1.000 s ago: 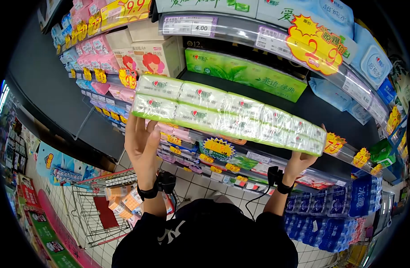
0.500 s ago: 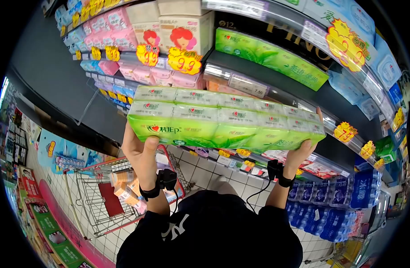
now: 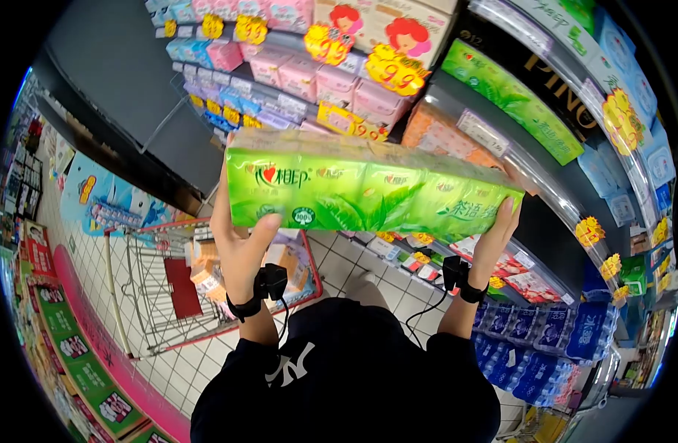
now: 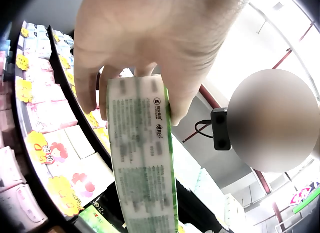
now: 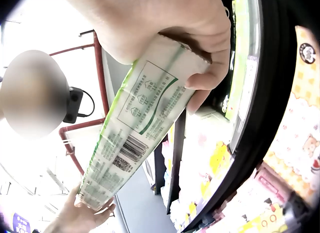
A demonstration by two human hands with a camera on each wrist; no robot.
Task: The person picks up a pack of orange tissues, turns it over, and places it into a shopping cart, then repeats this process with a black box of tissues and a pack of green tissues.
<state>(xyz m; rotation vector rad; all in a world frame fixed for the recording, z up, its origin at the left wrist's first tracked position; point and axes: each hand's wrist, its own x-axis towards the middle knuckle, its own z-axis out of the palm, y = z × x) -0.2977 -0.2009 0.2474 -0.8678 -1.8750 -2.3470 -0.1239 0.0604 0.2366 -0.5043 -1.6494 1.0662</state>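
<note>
A long green tissue pack (image 3: pixel 368 188) is held level in front of the shelves, its printed green side facing the head camera. My left hand (image 3: pixel 239 236) grips its left end, thumb on the green side. At the right end my right hand (image 3: pixel 501 225) holds it, fingers round the edge. The left wrist view shows the pack's white printed face (image 4: pixel 140 143) between the thumb and fingers of the left hand (image 4: pixel 150 37). In the right wrist view the right hand (image 5: pixel 175 27) curls over one end of the pack (image 5: pixel 145 102), whose barcode shows.
Shelves of pink tissue packs (image 3: pixel 335 85) and a similar green pack (image 3: pixel 512 100) stand beyond. A shopping cart (image 3: pixel 158 288) with boxes is at the lower left. Blue-wrapped bottles (image 3: pixel 535 328) are stacked at the lower right. A curved shelf edge (image 3: pixel 553 184) runs close by the right hand.
The pack has turned in both hands, so its green side now shows instead of the white wrapped face. The shelves have shifted right and up in the head view.
</note>
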